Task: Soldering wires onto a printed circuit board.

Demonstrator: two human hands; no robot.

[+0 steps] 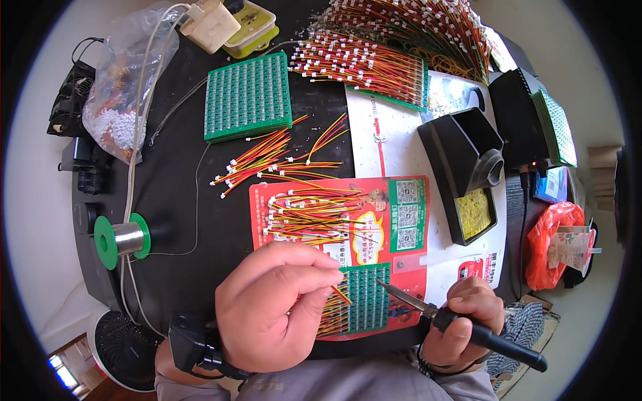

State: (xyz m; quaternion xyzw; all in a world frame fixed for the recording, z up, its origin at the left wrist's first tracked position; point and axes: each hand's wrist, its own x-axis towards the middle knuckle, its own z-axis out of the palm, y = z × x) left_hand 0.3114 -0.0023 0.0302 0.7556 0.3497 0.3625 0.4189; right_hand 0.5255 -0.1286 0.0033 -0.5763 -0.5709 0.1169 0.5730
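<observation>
My left hand (271,307) is closed in a pinch over the left part of a green circuit board panel (371,297). A short red and yellow wire lead (342,294) sticks out from its fingertips. Wrapped round the black handle of a soldering iron (498,342) is my right hand (463,324), at the panel's right. The iron's tip points left, over the panel's upper right part; whether it touches cannot be told. Rows of wires run from the panel's left side under my left hand, which hides much of them. Beneath lies a red printed sheet (406,267).
Loose wire leads (311,214) lie beyond the panel, with more (257,157) behind. A solder spool (130,239) stands left, and a green board stack (247,97) lies farther back. Wired boards (374,70) fill the back. At right are a black iron stand (455,144) and yellow sponge (473,214).
</observation>
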